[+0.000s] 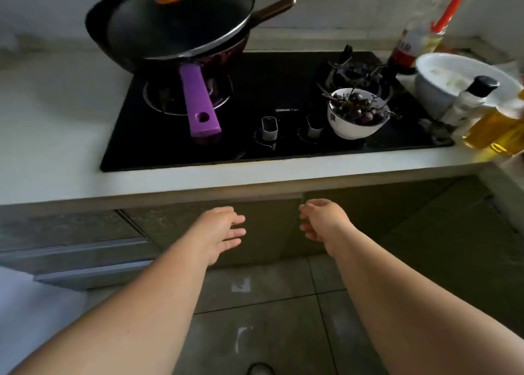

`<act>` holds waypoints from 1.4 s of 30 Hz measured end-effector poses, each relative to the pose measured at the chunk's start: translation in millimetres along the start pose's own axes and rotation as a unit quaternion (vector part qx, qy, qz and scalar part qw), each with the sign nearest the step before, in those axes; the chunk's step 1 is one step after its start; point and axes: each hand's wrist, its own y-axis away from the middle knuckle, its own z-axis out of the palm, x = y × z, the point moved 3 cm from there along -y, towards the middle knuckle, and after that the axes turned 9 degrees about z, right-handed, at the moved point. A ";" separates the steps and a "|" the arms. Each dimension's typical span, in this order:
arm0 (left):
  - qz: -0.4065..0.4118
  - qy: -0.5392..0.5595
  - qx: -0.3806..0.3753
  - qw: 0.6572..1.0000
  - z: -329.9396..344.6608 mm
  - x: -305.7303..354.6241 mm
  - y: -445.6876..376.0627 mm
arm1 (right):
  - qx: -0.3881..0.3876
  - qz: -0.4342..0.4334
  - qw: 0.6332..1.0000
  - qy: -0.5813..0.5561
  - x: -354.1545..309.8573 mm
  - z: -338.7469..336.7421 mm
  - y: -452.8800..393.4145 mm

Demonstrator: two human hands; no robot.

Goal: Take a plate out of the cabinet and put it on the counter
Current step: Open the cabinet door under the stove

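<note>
1. No plate can be seen anywhere; it is presumably behind the shut cabinet doors under the front edge of the tabletop, so the task looks barely begun.
2. The left hand and the right hand reach down side by side in front of those doors, near the seam where the two doors meet. Each grip is released, fingers spread or loosely curled, and holds nothing. Whether any fingertip touches a door I cannot tell. My guess is they are placed so as to pull the doors open from their meeting edges.
3. Above, a black stove is set into the tabletop. A covered wok sits on the left burner with a pan's purple handle jutting toward the front edge, likely parked there out of the way.
4. A white bowl of dark grapes stands near the stove's front right, beside the two knobs.
5. At the tabletop's right edge crowd a larger white bowl, a black-capped bottle, a bottle of yellow oil and a red-labelled bottle.
6. There is small pale lettering on the stove front, too blurred to read; the red label's characters are also unreadable.
7. The bare left part of the tabletop seems the easiest landing spot.
</note>
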 end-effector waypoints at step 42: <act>-0.029 0.014 0.050 0.998 7.4 -105.3 58.5 | -0.122 -0.104 0.889 0.430 85.4 47.2 79.8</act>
